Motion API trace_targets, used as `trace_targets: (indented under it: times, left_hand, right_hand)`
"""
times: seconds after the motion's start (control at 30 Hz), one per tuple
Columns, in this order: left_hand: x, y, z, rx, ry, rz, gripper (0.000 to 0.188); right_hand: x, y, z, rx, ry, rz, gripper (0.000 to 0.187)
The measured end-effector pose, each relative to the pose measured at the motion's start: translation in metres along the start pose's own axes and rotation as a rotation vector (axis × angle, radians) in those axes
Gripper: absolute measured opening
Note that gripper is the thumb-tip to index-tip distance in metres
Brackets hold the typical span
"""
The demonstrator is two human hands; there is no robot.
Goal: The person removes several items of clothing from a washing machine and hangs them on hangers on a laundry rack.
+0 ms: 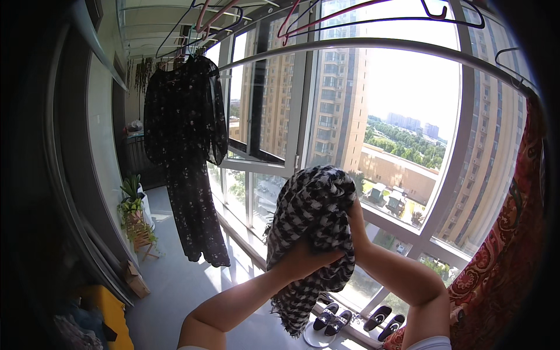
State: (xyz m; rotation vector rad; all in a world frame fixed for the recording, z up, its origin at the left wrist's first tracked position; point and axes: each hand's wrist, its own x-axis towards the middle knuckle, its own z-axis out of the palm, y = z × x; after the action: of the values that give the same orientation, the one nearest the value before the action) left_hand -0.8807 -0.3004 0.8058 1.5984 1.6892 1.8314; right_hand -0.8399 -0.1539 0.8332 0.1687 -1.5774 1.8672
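Observation:
A black-and-white houndstooth scarf [306,204] with a frayed, fringed lower edge is bunched up in front of me. My left hand [309,259] grips it across the near side, its fingers partly sunk in the folds. Against the scarf's right side is my right hand [356,219], closed on the cloth, with most of its fingers hidden behind the fabric. The scarf's fringed end hangs down below my left hand.
Overhead, a rail [373,43] carries several hangers [373,23]. A black floral garment [181,116] hangs at left. Dark shoes [332,319] stand low by the window; a red patterned curtain [490,268] borders the right. Potted plants [134,204] and a yellow object [111,315] are at left.

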Motion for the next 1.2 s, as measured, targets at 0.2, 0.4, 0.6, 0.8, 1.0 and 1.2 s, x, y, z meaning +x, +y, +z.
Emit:
trace_targets:
  times: [0.2, 0.4, 0.6, 0.8, 1.0, 1.2]
  left_hand:
    - [-0.041, -0.024, -0.034, 0.089, 0.090, -0.237, 0.049]
    - [-0.070, 0.003, -0.105, -0.298, 0.179, -0.412, 0.024]
    - [-0.059, 0.038, -0.203, -0.296, 0.560, -0.340, 0.027]
    - [-0.054, 0.034, -0.279, 0.195, 0.643, -0.224, 0.031]
    - [-0.053, -0.010, -0.334, 1.050, 0.507, 0.118, 0.027]
    - [-0.045, -0.031, -0.308, 1.307, 0.739, 0.159, 0.014]
  right_hand:
    - [0.010, 0.029, 0.045, -0.715, -0.068, -0.260, 0.049]
    - [0.029, 0.005, 0.035, -1.425, -0.668, 0.086, 0.062]
    - [0.025, -0.003, 0.017, -0.803, -0.287, 0.633, 0.056]
    - [0.015, 0.003, -0.016, -0.096, 0.164, 0.476, 0.025]
    - [-0.013, 0.007, -0.042, -0.227, 0.315, 0.576, 0.030]
    - [-0.004, 0.000, -0.049, -0.187, 0.372, 0.484, 0.026]
